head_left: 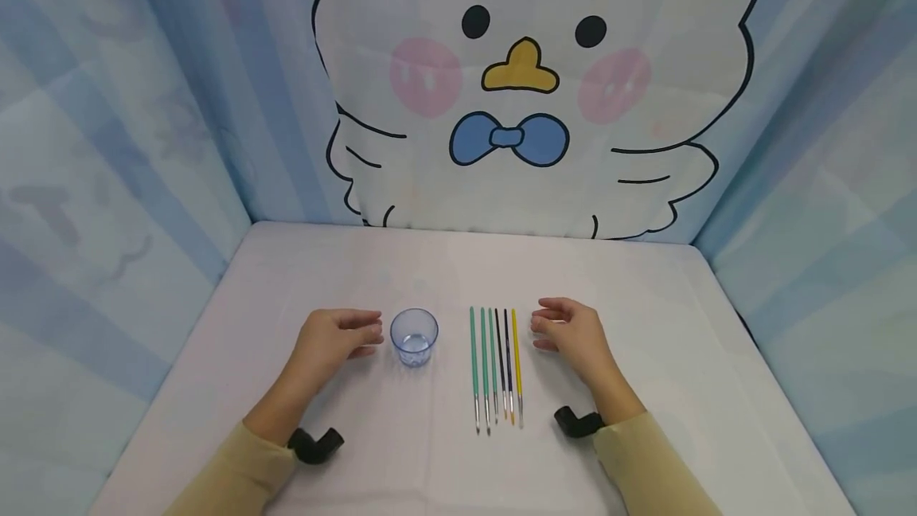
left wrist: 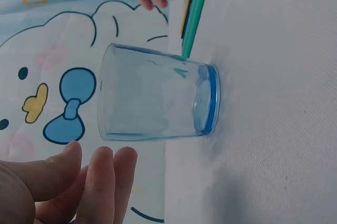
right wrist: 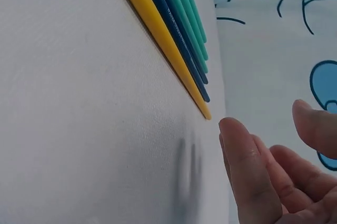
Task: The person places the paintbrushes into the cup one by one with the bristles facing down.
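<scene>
- Our left hand (head_left: pixel 337 339) has its fingers loosely stretched toward the cup, with the thumb held slightly away from them; its grip is relaxed and the fingertips are just beside the cup, a small gap between.
- Our right hand (head_left: pixel 573 333) is spread too, its thumb well apart from the gently bent fingers; it hovers just beside the yellow brush (head_left: pixel 517 353), near the handle end.
- We see the clear bluish cup (head_left: pixel 414 360) standing upright on the table, between our left hand and the row of brushes.
- The six brushes lie side by side between the cup and our right hand: three green brushes (head_left: pixel 474 357) nearest the cup, then two dark brushes (head_left: pixel 509 357), then the yellow one. Their handles point away from us and their bristles toward us.
- At each wrist we see a black fitting (head_left: pixel 318 448) sticking out from the cuff of a beige sleeve (head_left: pixel 229 478).
- Beneath it all is the white-covered table (head_left: pixel 358 444).
- Behind it hangs a pale blue cloth (head_left: pixel 286 62) printed with a big white cartoon figure (head_left: pixel 444 197) wearing a blue bow tie (head_left: pixel 544 140).
</scene>
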A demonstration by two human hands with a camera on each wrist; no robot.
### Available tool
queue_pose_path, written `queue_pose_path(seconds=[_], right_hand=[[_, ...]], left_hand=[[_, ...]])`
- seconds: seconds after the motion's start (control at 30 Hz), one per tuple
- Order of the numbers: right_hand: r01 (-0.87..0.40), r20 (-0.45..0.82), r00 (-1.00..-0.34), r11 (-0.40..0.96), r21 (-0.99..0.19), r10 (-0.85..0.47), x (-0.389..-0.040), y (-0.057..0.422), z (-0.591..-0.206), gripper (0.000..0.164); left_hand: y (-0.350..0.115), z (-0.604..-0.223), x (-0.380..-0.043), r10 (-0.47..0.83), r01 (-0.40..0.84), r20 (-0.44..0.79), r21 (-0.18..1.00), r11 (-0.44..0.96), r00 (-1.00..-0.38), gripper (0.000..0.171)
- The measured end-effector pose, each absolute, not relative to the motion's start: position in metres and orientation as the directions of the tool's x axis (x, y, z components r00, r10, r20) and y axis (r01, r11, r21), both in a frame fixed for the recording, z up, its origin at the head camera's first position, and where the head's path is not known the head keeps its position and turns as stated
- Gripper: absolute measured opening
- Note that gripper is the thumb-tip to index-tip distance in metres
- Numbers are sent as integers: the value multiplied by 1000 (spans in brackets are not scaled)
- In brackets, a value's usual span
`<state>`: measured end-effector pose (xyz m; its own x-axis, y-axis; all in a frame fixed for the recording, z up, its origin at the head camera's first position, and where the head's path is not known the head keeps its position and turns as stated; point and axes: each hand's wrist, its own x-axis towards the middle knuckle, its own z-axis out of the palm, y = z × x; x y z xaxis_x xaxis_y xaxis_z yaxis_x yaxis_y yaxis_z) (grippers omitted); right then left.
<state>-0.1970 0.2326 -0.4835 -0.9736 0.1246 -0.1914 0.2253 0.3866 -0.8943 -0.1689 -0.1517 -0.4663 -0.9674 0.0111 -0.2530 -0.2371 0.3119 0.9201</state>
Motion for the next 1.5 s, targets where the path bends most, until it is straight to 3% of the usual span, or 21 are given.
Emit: queue_pose_path(seconds=[0.27,0.6,1.5], right_hand=[[321,-300,-947,314,-894,114,-204,233,-491,37],[368,-347,-930,303,-879,125,-210,226,-496,28],[414,-362,-910,372,-831,204,-229,206,-497,14]], left_hand=[[-148,-465,-171,2,-302,-308,935,184,-951,36],[-145,-468,-177,7,-336,-338,938,87,-941,35],[-135,-476,-182,-27,-324,-324,940,109,-946,31]])
